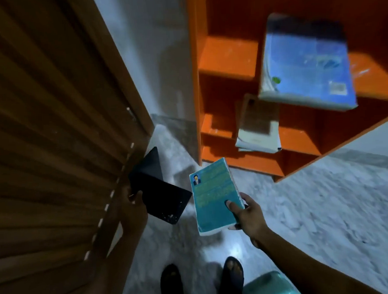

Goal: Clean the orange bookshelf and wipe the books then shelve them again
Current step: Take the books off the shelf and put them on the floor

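Both arms reach forward and down, the left hand (135,203) and right hand (245,214) each gripping something.

The orange wooden bookshelf (226,54) is standing right of the brown slatted door (51,132). A thick blue paperback (306,65) is lying on an upper shelf, above a pale thin book (257,124) lying lower down. The teal paperback (214,195) is sitting before the bookshelf, right of the black folded cloth (159,192).

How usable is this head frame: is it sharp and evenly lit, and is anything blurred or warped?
Head view: dim and uneven, with a bright glare patch on the floor near the feet; the blue book on the orange bookshelf is smeared by motion blur; the teal book in the right hand is sharper, its text unreadable; the wide-angle lens bends the wooden door slats.
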A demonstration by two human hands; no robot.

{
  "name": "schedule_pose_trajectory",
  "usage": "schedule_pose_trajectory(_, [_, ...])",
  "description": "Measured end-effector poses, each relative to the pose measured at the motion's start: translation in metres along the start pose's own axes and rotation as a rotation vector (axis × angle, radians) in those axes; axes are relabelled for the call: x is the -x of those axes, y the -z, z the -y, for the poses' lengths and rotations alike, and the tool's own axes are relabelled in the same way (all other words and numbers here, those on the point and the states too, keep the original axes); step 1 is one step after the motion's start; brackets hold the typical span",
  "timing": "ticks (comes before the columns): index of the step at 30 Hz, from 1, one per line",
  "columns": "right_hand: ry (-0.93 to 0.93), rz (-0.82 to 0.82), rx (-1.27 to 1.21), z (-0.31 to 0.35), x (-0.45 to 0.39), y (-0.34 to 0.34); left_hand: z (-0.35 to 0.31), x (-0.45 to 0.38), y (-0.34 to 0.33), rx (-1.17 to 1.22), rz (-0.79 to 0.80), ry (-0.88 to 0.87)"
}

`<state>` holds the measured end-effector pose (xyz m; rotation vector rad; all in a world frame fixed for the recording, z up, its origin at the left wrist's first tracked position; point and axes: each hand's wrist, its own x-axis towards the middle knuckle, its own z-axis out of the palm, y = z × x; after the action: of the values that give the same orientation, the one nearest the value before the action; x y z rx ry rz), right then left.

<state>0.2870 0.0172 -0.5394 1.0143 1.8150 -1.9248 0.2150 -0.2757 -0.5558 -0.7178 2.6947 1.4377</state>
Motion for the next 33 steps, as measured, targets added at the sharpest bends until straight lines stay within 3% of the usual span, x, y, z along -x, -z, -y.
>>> schedule_pose_trajectory(3, [-0.062,-0.034,-0.012,-0.067,-0.062,-0.011,0.052,-0.007,-0.048,-0.018,0.001,0.024])
schedule_pose_trajectory(6, [-0.117,-0.104,-0.031,-0.140,-0.129,-0.022,0.140,-0.028,-0.105,0.046,-0.055,-0.018])
schedule_pose_trajectory(10, [-0.165,-0.190,0.015,-0.232,-0.211,-0.032,0.242,-0.060,-0.171,0.036,-0.011,0.002])
schedule_pose_trajectory(16, [-0.111,-0.204,0.130,-0.319,-0.310,-0.030,0.340,-0.110,-0.248,-0.025,0.046,-0.170])
schedule_pose_trajectory(23, [-0.073,-0.173,0.152,-0.388,-0.371,-0.014,0.384,-0.157,-0.299,-0.069,0.158,-0.338])
schedule_pose_trajectory(26, [-0.104,-0.220,0.337,-0.404,-0.382,-0.011,0.382,-0.163,-0.308,-0.126,0.178,-0.376])
schedule_pose_trajectory(33, [-0.272,0.101,0.477,-0.382,-0.373,0.001,0.380,-0.169,-0.287,-0.167,0.389,-0.462])
